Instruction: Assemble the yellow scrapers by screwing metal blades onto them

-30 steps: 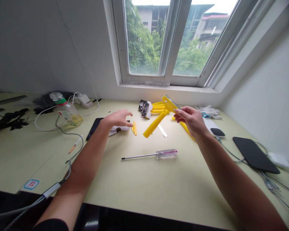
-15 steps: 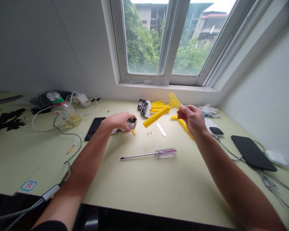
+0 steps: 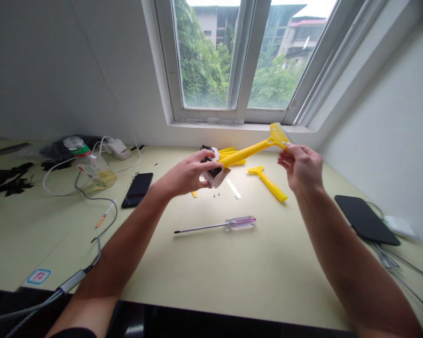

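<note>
My right hand (image 3: 305, 168) pinches a yellow scraper (image 3: 248, 151) by its blade head, which points up and right. The scraper's handle end meets the open end of a small black-and-white cardboard box (image 3: 216, 176); I cannot tell whether it is inside. That box is gripped by my left hand (image 3: 186, 171), thumb below and fingers above. Beneath them lie a metal blade strip (image 3: 234, 188) and small screws (image 3: 216, 194). A second yellow scraper (image 3: 271, 184) rests on the desk nearer my right hand. In front lies a screwdriver (image 3: 215, 226) with a clear handle.
Several yellow scraper handles (image 3: 227, 151) lie behind the box. Left stand a phone (image 3: 137, 190), a cigarette (image 3: 105, 214), a plastic bottle (image 3: 95, 166) and cables. A black slab-like device (image 3: 366, 219) with cables is at the right. The window (image 3: 232, 61) borders the back.
My left hand has lifted the box and brought it right, to the scraper's handle end. My right hand has moved right and slightly up with the scraper.
</note>
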### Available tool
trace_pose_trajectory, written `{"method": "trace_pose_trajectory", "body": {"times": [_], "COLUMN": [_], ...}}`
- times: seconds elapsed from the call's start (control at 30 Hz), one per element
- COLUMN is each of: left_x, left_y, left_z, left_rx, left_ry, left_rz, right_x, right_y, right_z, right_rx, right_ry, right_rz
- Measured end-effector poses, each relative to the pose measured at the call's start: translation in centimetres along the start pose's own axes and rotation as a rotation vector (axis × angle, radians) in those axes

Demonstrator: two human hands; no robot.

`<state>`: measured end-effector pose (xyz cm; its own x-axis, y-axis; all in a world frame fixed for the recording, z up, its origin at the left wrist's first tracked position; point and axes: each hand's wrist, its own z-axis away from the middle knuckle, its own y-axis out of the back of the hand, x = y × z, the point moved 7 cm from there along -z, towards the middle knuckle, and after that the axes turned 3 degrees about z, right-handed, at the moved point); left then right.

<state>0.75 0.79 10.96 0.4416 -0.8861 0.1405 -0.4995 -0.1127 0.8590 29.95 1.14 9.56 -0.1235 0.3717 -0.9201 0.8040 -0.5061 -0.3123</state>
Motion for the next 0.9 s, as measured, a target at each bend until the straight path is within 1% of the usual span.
{"method": "trace_pose_trajectory", "body": {"times": [0.13,0.3,0.5,0.73,0.8,0.9], "left_x": [1.1,1.9,2.4,3.3,3.3,2.7], "left_y": [0.7,0.8,0.0,-1.9,-1.8,-0.6], "left_z": [-0.2,-0.3,-0.4,-0.7,-0.8,-0.8], "left_rx": [0.102,0.179,0.184,0.180,0.216,0.337], "left_ry": [-0.084,-0.158,-0.199,-0.259,-0.263,-0.200], "left_rz": [-0.020,-0.035,-0.054,-0.048,-0.050,-0.073], "right_x": [0.4,1.3,2.1,2.0,1.7,1.2], "right_y": [-0.4,-1.9,-2.7,-3.1,-2.8,-2.4], "right_z": [0.4,1.7,2.7,3.1,2.8,2.2], "right_rx": [0.003,-0.063,-0.091,-0.147,-0.143,-0.146], "right_ry": [-0.004,-0.049,-0.060,-0.106,-0.118,-0.103], "right_rz": [0.017,0.036,0.070,0.088,0.080,0.054]}}
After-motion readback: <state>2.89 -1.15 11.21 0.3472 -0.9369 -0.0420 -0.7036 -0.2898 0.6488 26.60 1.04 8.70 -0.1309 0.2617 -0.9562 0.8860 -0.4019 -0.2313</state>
